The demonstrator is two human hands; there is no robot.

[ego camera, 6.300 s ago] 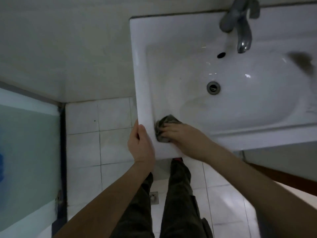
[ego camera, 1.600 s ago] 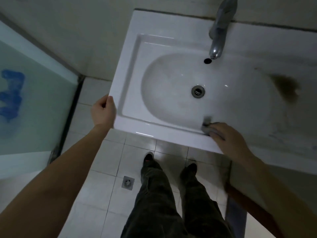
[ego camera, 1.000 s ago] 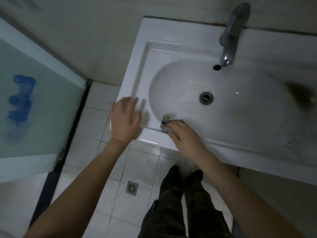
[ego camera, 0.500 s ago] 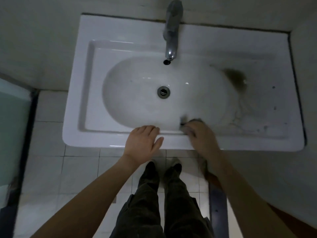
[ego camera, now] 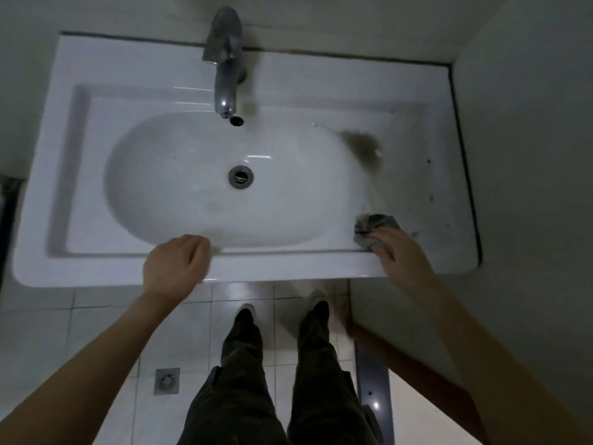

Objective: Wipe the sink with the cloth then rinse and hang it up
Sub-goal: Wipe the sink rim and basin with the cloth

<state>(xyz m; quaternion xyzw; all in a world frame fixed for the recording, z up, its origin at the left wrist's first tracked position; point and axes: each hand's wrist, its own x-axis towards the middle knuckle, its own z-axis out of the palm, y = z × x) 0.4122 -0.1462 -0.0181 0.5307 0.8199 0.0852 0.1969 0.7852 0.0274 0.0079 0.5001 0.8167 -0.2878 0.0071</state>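
Observation:
A white rectangular sink [ego camera: 64, 175] with an oval basin fills the upper view, a drain [ego camera: 240, 176] at its middle. My right hand [ego camera: 401, 255] presses a small grey crumpled cloth [ego camera: 373, 229] onto the sink's flat near right ledge. My left hand [ego camera: 176, 264] rests over the sink's front rim near the middle, fingers curled over the edge, holding nothing loose. A dark brown stain [ego camera: 362, 149] marks the basin's right shoulder.
A chrome tap [ego camera: 224, 65] stands at the back, spout over the overflow hole [ego camera: 236, 121]. A wall [ego camera: 529, 155] closes the right side. Below are white floor tiles, a floor drain [ego camera: 167, 380], and my legs [ego camera: 276, 380] and shoes.
My right hand has slid the cloth right along the front ledge to the near right corner. My left hand has curled its fingers on the front rim. The view shifted right.

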